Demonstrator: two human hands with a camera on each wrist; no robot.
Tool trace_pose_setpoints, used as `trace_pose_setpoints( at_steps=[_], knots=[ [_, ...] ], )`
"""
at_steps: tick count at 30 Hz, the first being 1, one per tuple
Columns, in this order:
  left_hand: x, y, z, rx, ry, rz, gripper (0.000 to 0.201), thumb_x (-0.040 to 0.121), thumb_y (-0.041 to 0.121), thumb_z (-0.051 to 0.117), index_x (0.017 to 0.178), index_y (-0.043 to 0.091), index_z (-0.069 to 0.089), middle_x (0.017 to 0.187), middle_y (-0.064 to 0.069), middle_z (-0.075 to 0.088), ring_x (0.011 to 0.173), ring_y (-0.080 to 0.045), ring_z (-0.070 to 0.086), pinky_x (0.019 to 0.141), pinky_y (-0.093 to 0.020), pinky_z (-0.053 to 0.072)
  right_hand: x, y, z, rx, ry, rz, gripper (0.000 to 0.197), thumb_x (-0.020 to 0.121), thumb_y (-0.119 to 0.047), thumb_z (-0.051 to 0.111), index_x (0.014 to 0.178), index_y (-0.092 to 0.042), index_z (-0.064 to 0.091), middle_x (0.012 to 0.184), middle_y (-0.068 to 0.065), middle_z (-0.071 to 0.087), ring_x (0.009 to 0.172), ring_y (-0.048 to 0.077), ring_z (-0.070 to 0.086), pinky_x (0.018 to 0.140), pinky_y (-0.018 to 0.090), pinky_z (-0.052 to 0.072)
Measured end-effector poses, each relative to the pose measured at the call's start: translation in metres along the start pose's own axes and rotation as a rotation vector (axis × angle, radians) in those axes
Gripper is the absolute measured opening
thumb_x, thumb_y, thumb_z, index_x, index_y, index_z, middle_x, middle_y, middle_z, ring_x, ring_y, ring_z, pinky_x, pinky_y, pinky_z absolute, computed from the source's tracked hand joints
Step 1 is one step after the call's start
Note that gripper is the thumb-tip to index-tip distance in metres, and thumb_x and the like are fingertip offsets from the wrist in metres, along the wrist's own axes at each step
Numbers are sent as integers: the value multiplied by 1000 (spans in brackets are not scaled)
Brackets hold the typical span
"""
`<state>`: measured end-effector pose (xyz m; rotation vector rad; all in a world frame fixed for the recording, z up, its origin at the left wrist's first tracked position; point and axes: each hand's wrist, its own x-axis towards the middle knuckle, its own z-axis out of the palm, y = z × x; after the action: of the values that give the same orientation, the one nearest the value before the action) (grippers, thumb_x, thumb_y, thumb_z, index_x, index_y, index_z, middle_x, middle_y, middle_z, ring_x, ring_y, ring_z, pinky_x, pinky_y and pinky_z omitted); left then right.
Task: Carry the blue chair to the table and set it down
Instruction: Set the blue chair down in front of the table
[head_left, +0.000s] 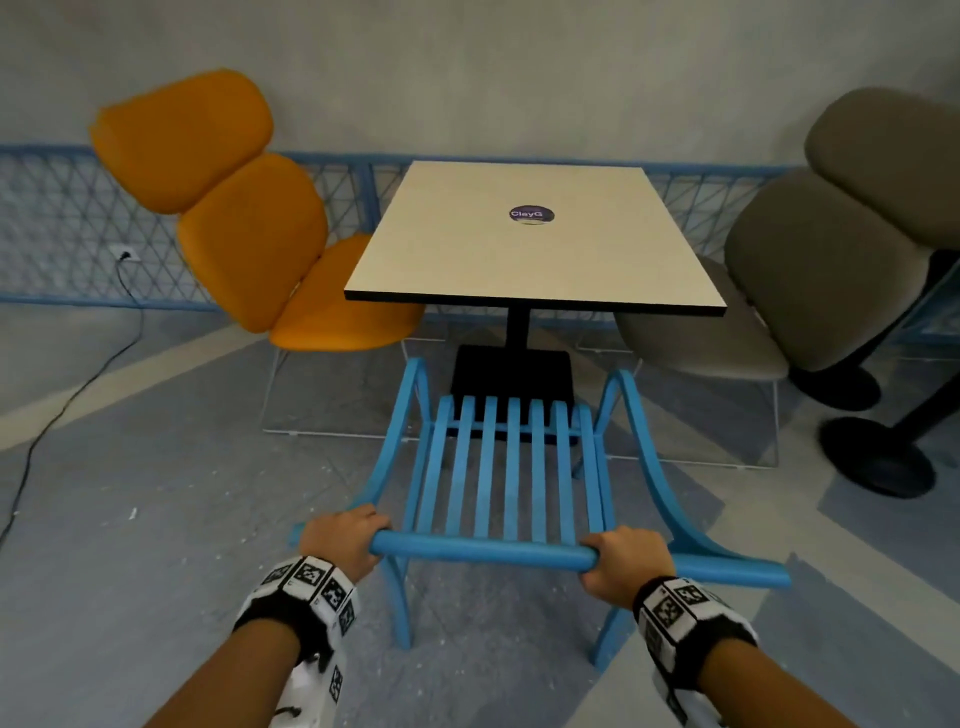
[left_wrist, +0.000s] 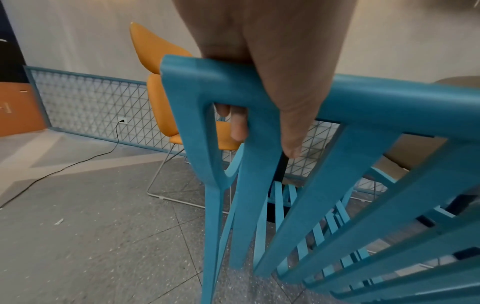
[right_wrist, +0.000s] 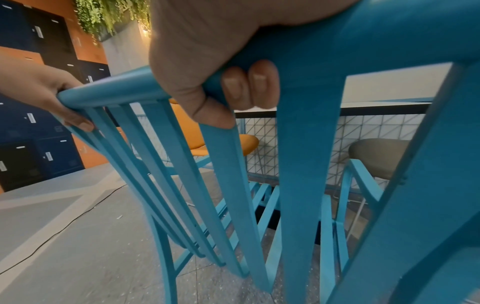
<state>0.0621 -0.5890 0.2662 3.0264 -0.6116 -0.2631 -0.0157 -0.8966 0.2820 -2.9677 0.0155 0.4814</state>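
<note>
Both hands, left hand (head_left: 347, 540) and right hand (head_left: 626, 560), curl around the top rail of the slatted blue wooden chair (head_left: 511, 478). The chair faces the pale square worktop (head_left: 535, 260), its seat front near the worktop's black pedestal base (head_left: 511, 371).

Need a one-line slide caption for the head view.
Both hands, left hand and right hand, grip the blue chair top rail, facing the table.
</note>
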Motion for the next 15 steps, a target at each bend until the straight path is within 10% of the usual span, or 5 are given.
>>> trace_pose_setpoints(
  at_steps=[4,9,15],
  knots=[
    [32,2,-4,35,-82,17,19,82,28,59,100,23,61,110,-1,66,100,-26,64,88,-36,47,23,18,2,13,245,-36,16,44,-28,65,60,-30,67,43,-3,64,39,13,59,55,38,60],
    [67,-3,-3,57,-32,-49,17,80,25,59,98,24,58,109,3,66,102,-22,62,93,-35,38,38,52,8,56,227,213,48,24,-32,91,66,-20,70,55,4,62,48,28,62,48,40,55],
    [70,-4,-8,23,9,-56,28,50,21,83,70,20,62,69,-2,73,66,-25,69,67,-39,51,31,64,-10,84,122,277,45,74,-59,59,52,-33,29,74,-3,53,95,24,57,84,35,41]
  ],
)
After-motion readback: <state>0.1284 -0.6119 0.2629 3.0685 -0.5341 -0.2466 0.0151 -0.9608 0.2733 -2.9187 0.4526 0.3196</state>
